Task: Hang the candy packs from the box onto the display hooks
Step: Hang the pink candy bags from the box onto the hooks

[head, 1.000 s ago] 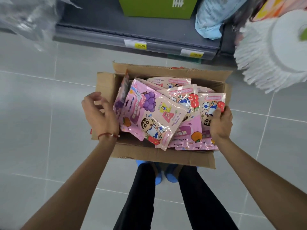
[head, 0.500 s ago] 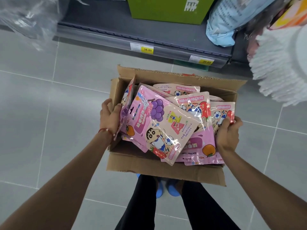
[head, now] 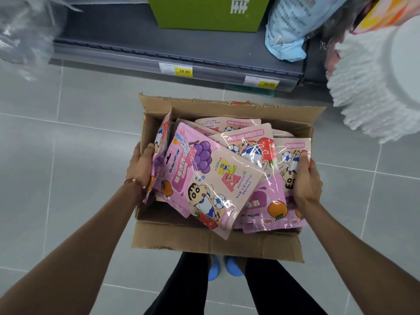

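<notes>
- Left fingers [head: 148, 151] first: they're curled over the left wall of the box [head: 216, 243], tips against an upright pack [head: 162, 142] that stands along that wall. That's a firm hold, not a flat palm.
- Right fingers [head: 303, 156]: curled round the top edge of the end pack [head: 292, 153], far right of the pile. Whether the box wall is caught in that grip too, I can't tell, because the hand hides it.
- Out to the hands: left hand [head: 141, 171] and right hand [head: 306, 185] bracket the box, one on each side.
- Between them the candy packs [head: 211, 178] lie heaped and overlapping in the box. A grape-print one sits on top, its lower corner reaching over the near flap.
- Further out: a shelf [head: 181, 53] with yellow price tags [head: 184, 71] lies ahead, and a white mop head [head: 372, 87] is at the right. No display hooks in sight.
- My read: this is the very start. The stock is gripped as one load and nothing is hung yet.
- The next move calls for one hand to come free, single out one pack by its top and find the hanger hole, with the hooks brought into view first.
</notes>
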Demonstrator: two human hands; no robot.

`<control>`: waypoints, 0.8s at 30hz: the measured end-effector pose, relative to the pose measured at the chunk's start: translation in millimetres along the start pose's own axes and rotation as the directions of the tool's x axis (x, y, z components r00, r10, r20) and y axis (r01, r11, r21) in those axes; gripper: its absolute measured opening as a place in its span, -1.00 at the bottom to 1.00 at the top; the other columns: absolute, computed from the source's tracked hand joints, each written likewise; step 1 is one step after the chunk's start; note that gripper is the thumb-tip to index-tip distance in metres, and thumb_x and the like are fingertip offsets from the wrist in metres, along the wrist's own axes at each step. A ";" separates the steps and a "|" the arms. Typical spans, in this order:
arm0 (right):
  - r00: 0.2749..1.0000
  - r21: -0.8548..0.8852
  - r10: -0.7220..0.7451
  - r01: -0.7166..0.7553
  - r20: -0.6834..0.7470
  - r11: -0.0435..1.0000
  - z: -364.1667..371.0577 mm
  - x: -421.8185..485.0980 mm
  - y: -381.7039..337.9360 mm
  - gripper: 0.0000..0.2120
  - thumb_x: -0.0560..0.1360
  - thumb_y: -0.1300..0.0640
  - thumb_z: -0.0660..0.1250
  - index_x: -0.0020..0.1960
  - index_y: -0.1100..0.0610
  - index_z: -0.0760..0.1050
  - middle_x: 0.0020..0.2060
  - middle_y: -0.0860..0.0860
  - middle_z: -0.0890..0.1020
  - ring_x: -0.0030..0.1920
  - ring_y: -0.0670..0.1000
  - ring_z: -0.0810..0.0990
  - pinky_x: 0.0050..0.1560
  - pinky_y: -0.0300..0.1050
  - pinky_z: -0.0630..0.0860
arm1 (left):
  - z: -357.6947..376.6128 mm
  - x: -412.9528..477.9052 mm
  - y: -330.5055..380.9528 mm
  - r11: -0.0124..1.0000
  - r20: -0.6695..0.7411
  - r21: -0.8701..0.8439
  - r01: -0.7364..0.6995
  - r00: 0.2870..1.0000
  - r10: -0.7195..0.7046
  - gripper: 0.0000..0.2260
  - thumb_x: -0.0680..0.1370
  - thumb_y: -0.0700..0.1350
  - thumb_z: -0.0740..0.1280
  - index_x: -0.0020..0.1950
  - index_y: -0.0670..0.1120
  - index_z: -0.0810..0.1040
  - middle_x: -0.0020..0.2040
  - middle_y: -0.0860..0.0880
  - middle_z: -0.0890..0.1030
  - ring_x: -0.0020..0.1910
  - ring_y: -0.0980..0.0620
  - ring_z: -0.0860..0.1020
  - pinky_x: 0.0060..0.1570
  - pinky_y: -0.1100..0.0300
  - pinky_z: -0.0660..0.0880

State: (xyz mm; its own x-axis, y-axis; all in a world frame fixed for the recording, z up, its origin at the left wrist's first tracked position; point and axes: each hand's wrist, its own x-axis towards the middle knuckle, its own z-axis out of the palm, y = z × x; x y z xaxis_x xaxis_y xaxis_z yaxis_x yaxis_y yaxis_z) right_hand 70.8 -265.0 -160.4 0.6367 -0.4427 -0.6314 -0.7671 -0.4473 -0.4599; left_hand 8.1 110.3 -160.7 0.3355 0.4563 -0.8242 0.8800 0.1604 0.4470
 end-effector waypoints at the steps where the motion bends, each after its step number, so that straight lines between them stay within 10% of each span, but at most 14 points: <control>1: 1.000 0.006 0.003 -0.003 0.020 1.000 -0.5 2.8 2.6 -0.46 0.61 -0.39 -0.03 0.36 -0.11 0.46 0.02 -0.05 0.64 0.07 0.09 0.58 0.33 0.13 0.45 | 0.3 0.3 -0.5 1.000 0.005 -0.013 0.009 1.000 -0.009 -0.27 0.40 0.44 0.20 0.52 0.18 0.35 0.32 -0.06 0.60 0.23 -0.17 0.60 0.30 -0.29 0.49; 13: 0.999 0.076 -0.019 0.016 0.041 0.997 2.9 7.9 10.2 -0.47 0.62 -0.39 -0.04 0.22 -0.08 0.53 -0.06 -0.08 0.66 0.05 0.08 0.63 0.28 0.08 0.48 | 12.3 8.2 -4.0 0.999 -0.046 -0.023 -0.024 0.999 0.023 -0.41 0.56 0.39 0.17 0.38 0.02 0.56 0.11 -0.07 0.70 0.07 -0.11 0.66 0.23 -0.18 0.56; 24: 1.000 0.219 0.024 -0.024 0.003 0.975 -91.7 -70.4 7.7 -0.47 0.65 -0.34 -0.04 0.22 -0.01 0.52 -0.07 -0.05 0.69 -0.02 -0.04 0.67 0.13 -0.04 0.55 | -7.9 -77.8 32.9 1.000 0.038 -0.001 -0.021 0.999 0.021 -0.15 0.20 0.71 0.19 0.28 0.22 0.61 0.21 0.00 0.69 0.17 -0.16 0.66 0.29 -0.27 0.47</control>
State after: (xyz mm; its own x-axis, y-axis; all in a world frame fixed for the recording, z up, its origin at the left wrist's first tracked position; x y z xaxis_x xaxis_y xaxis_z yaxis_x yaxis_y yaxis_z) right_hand 27.3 -308.6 -62.2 0.6179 -0.4510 -0.6441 -0.7808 -0.2557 -0.5700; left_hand 8.3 87.0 -79.1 0.3662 0.4262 -0.8272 0.8727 0.1513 0.4643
